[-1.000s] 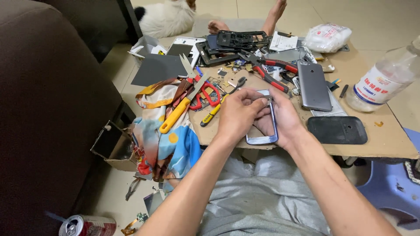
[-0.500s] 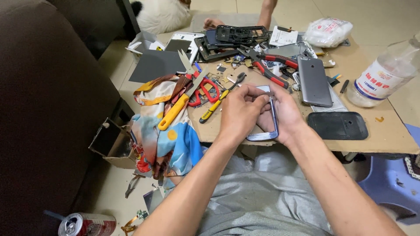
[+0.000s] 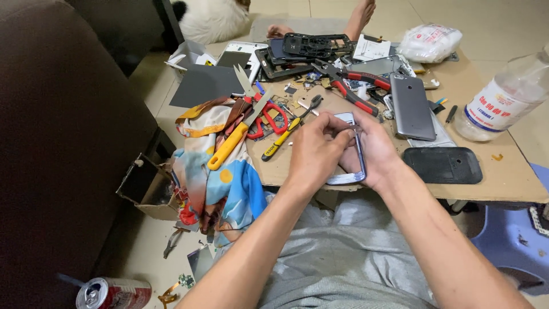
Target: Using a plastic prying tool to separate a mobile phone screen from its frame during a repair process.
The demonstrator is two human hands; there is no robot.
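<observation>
Closest to the camera there's a lap in grey shorts (image 3: 343, 257), with a crushed-looking red drink can (image 3: 113, 293) down on the floor at the lower left. Both forearms reach up from there to the near edge of the cardboard work board (image 3: 514, 183).

The left hand (image 3: 313, 153) and right hand (image 3: 374, 151) are wrapped together around a small smartphone with a silvery-blue rim (image 3: 353, 171), held just over the board's near edge. The right hand cradles it from the side and underneath, fingers closed on the frame. The left hand sits on top with its fingers curled, thumb and forefinger pinched at the phone's upper end. Can't tell if there's anything tiny between them.

Just right of the hands lies a black phone back cover (image 3: 443, 165), flat on the board. To the left, a colourful cloth (image 3: 220, 177) hangs off the edge, with a yellow-handled utility knife (image 3: 229, 146) and red-handled scissors (image 3: 269, 117) on it, plus a yellow-and-black screwdriver (image 3: 286, 134) beside them.

Further out, a grey smartphone (image 3: 412, 111) lies face down, with red-handled pliers (image 3: 351, 88) just beyond the hands. A clear plastic bottle with a white label (image 3: 503, 103) stands at the right edge. At the far side sits a pile of black phone frames (image 3: 303, 48) and a white plastic bag (image 3: 429, 41).
</observation>
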